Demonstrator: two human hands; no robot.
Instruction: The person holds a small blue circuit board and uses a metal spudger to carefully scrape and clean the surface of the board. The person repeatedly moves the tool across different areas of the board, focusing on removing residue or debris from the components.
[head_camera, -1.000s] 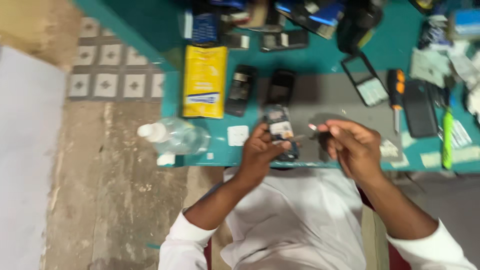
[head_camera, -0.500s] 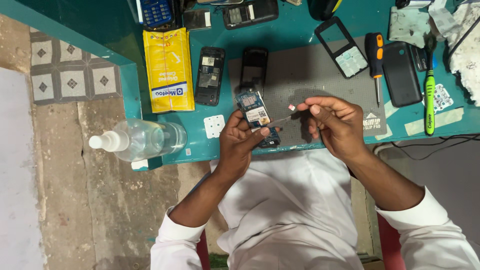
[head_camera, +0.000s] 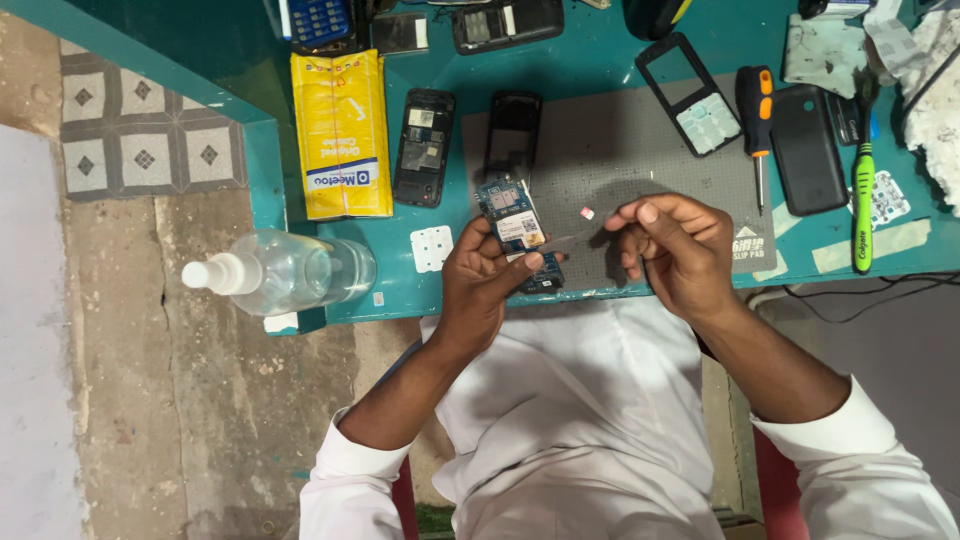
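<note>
My left hand (head_camera: 480, 275) holds a blue phone circuit board (head_camera: 514, 220) upright over the near edge of the grey work mat (head_camera: 640, 160). My right hand (head_camera: 672, 245) pinches thin metal tweezers (head_camera: 572, 238) whose tip points at the board's lower part. A tiny white part (head_camera: 587, 213) lies on the mat just beyond the tweezers. Both hands hover above the teal table (head_camera: 560, 60), close to my white shirt.
On the table: a yellow packet (head_camera: 342, 135), two open black phone shells (head_camera: 423, 145) (head_camera: 513, 135), a white keypad piece (head_camera: 431, 248), a phone front frame (head_camera: 690, 95), an orange-handled screwdriver (head_camera: 757, 120), a black back cover (head_camera: 806, 150), a green toothbrush (head_camera: 862, 200). A clear spray bottle (head_camera: 285, 272) lies at the table's left corner.
The view has shifted and steadied. My right hand has drawn slightly away to the right, with the tweezers still aimed at the board in my left hand.
</note>
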